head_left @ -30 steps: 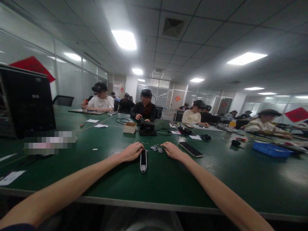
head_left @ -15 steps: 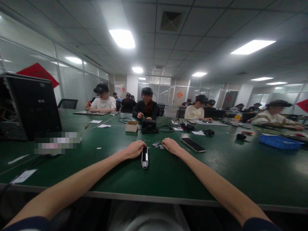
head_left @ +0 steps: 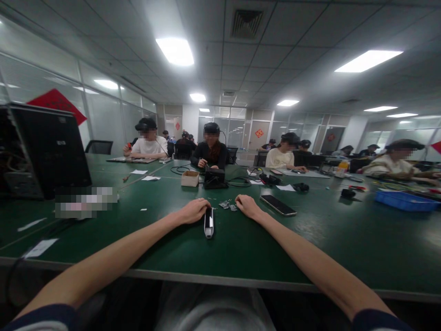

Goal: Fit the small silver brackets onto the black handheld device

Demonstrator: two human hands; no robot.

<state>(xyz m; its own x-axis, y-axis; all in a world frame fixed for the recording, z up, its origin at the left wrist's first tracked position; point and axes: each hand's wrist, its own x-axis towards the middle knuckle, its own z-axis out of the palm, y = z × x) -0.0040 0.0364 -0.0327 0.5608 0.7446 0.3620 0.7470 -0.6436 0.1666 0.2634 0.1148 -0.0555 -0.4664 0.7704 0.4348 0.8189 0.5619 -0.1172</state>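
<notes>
My left hand (head_left: 195,211) rests on the green table with its fingers curled round the far end of a slim white device with a dark, glossy top (head_left: 208,224). The device lies lengthwise, its white tip toward me. Just beyond it to the right is a small loose pile of grey, metallic-looking parts (head_left: 228,206). Beside that pile, on its right, my right hand (head_left: 248,207) lies with fingers bent down and drawn together. Its fingertips are hidden, so anything small between them does not show.
A smartphone (head_left: 278,205) lies right of my right hand. Farther back stand a small open cardboard box (head_left: 190,179) and a black device (head_left: 214,178). A blue tray (head_left: 406,201) is at right, a black computer case (head_left: 51,149) at left. Several people sit across the table.
My right hand has drawn slightly to the right, away from the small grey parts. My left hand stays at the device's far end. The whole view has shifted a little.
</notes>
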